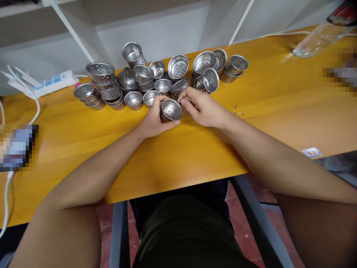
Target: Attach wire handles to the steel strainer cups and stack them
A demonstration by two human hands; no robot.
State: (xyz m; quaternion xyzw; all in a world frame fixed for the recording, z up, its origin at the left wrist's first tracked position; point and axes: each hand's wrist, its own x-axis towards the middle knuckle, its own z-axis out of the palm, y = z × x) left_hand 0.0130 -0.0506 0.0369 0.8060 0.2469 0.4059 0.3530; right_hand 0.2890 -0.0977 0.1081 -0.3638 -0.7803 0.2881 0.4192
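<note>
Bracing a perforated metal cup (172, 110), the left hand (153, 121) curls around its outer side in the head view, thumb along the near wall and fingers behind, with the mouth tipped up toward the wearer. The right hand (205, 108) meets the cup at the far right of its rim, thumb and forefinger pinched on what seems a thin strand of wire (178, 101) (too fine to trace to its end). Whether the cup rests on the worktop (181, 156) or is lifted just off it cannot be told. Good execution, as judged here, asks the left hand to act as a fixed clamp: firm enough to stop the cup turning, light enough not to press the wall out of round. The right hand should work in small movements close to the rim, lest the strand spring free. A tilted cup (180, 87) sits just beyond the right fingertips, and stacked cups (109, 92) spread beyond the left hand; the freer room is therefore on the near side. To the right of the right hand lie loose wire pieces (237, 111), best not brushed by the forearm.
</note>
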